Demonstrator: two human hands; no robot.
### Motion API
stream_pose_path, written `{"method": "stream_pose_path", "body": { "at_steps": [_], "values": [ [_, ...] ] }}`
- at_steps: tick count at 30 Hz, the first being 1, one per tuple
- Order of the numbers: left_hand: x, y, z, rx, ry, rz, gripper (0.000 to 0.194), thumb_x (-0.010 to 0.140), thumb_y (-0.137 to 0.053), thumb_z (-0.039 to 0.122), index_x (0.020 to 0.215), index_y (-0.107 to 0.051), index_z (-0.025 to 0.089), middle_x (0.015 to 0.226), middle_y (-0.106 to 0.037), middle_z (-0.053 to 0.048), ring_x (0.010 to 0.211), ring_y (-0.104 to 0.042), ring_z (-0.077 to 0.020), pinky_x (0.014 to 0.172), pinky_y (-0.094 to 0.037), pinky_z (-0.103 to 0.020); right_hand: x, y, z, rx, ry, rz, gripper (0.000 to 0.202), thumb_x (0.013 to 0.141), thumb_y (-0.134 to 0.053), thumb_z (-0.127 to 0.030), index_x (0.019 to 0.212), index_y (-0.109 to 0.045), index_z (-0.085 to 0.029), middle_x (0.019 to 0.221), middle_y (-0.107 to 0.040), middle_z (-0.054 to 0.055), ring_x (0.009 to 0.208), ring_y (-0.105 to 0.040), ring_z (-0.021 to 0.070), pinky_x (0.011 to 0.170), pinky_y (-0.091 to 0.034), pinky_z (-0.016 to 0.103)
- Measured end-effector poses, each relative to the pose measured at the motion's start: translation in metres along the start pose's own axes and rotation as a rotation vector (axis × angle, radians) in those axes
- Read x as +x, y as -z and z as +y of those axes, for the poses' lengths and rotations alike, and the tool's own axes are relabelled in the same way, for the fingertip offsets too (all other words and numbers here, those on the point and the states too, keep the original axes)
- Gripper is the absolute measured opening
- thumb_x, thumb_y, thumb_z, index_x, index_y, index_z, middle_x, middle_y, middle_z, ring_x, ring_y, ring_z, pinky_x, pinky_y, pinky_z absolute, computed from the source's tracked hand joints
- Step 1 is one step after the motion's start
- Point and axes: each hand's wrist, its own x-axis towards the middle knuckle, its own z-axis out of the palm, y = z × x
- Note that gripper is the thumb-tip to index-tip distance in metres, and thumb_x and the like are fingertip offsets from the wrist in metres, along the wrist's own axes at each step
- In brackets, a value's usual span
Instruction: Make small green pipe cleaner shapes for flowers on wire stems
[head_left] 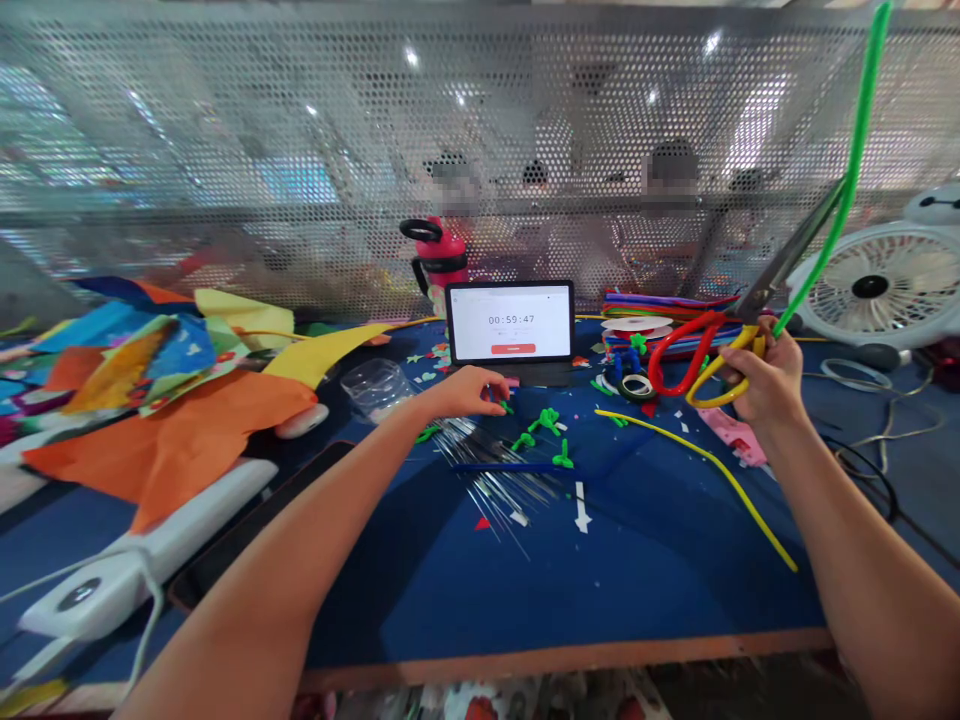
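Note:
My right hand (772,375) is raised at the right, closed around a yellow handle of the scissors (787,255) and a long green pipe cleaner (853,180) that points upward. The red scissor handle (686,350) hangs to its left. My left hand (476,391) reaches over the table in front of the tablet, its fingers curled near a small green piece (507,407); whether they grip it is too small to tell. Beside and below that hand lie thin metal wires (495,475), a dark blue pipe cleaner (517,468) and several twisted green pieces (547,419).
A tablet (512,322) stands at the back before a pink bottle (442,255). Coloured sheets (172,430), a power strip (150,550) and a clear cup (375,388) are left. A yellow pipe cleaner (712,460), tape rolls (636,385) and a fan (877,285) are right.

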Motion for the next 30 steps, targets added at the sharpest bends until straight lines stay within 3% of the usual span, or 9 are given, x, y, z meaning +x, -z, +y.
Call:
{"method": "stream_pose_path", "body": {
  "at_steps": [4, 8, 11, 15, 19, 21, 25, 30],
  "values": [
    [-0.001, 0.002, 0.001, 0.022, 0.015, 0.043, 0.021, 0.070, -0.060, 0.032, 0.082, -0.070, 0.019, 0.078, -0.069, -0.003, 0.069, -0.058, -0.0147, 0.065, -0.040, -0.025, 0.000, 0.000, -0.001, 0.001, 0.007, 0.006, 0.044, 0.048, -0.069, -0.002, 0.067, -0.035, -0.022, 0.050, -0.044, -0.011, 0.032, -0.035, 0.0031, 0.029, -0.025, 0.016],
    [-0.009, 0.020, 0.001, -0.007, 0.051, 0.095, 0.026, 0.073, -0.056, 0.035, 0.087, -0.070, 0.019, 0.075, -0.068, -0.003, 0.066, -0.058, -0.0141, 0.062, -0.040, -0.025, 0.000, 0.000, 0.000, 0.006, 0.016, 0.002, 0.042, 0.048, -0.068, -0.003, 0.067, -0.035, -0.022, 0.051, -0.045, -0.010, 0.033, -0.037, 0.0040, 0.029, -0.024, 0.016],
    [-0.017, 0.032, 0.003, -0.117, 0.079, 0.055, 0.027, 0.073, -0.057, 0.038, 0.088, -0.069, 0.021, 0.072, -0.068, -0.002, 0.065, -0.059, -0.0136, 0.061, -0.041, -0.024, 0.000, 0.000, -0.001, 0.015, 0.011, 0.014, 0.044, 0.047, -0.069, -0.003, 0.066, -0.034, -0.022, 0.051, -0.045, -0.010, 0.033, -0.036, 0.0038, 0.028, -0.024, 0.016],
    [-0.024, 0.033, 0.008, -0.197, 0.086, -0.111, 0.024, 0.071, -0.061, 0.040, 0.086, -0.068, 0.022, 0.076, -0.069, -0.003, 0.069, -0.061, -0.0143, 0.062, -0.043, -0.023, 0.000, -0.001, -0.001, 0.020, 0.015, 0.019, 0.043, 0.047, -0.069, -0.001, 0.067, -0.037, -0.021, 0.053, -0.046, -0.010, 0.033, -0.037, 0.0031, 0.028, -0.026, 0.015],
    [-0.029, 0.028, 0.013, -0.229, 0.058, -0.409, 0.027, 0.072, -0.061, 0.040, 0.092, -0.067, 0.023, 0.083, -0.070, -0.004, 0.075, -0.063, -0.0155, 0.064, -0.044, -0.022, 0.001, 0.000, 0.000, 0.020, 0.023, 0.007, 0.040, 0.049, -0.068, -0.001, 0.068, -0.039, -0.021, 0.052, -0.046, -0.010, 0.033, -0.037, 0.0030, 0.028, -0.027, 0.015],
    [-0.033, 0.031, 0.011, -0.202, 0.061, -0.466, 0.031, 0.075, -0.059, 0.041, 0.099, -0.065, 0.023, 0.088, -0.070, -0.004, 0.077, -0.063, -0.0155, 0.066, -0.044, -0.022, 0.001, 0.000, 0.001, 0.020, 0.028, 0.005, 0.041, 0.048, -0.068, -0.002, 0.068, -0.038, -0.021, 0.052, -0.045, -0.011, 0.032, -0.036, 0.0030, 0.027, -0.026, 0.014],
    [-0.043, 0.041, -0.007, 0.201, 0.195, -0.232, 0.030, 0.076, -0.054, 0.040, 0.091, -0.065, 0.017, 0.087, -0.069, -0.005, 0.076, -0.061, -0.0153, 0.068, -0.042, -0.023, 0.000, -0.001, 0.000, 0.029, 0.015, 0.007, 0.042, 0.047, -0.068, -0.003, 0.068, -0.037, -0.021, 0.052, -0.046, -0.011, 0.032, -0.037, 0.0033, 0.027, -0.026, 0.014],
    [-0.059, 0.033, -0.026, 0.387, 0.294, -0.264, 0.016, 0.062, -0.064, 0.025, 0.076, -0.065, 0.015, 0.070, -0.066, -0.004, 0.064, -0.058, -0.0153, 0.060, -0.038, -0.024, 0.000, -0.002, 0.000, 0.037, 0.026, 0.004, 0.040, 0.048, -0.067, -0.002, 0.069, -0.039, -0.021, 0.053, -0.047, -0.011, 0.033, -0.036, 0.0031, 0.027, -0.026, 0.014]
  ]
}}
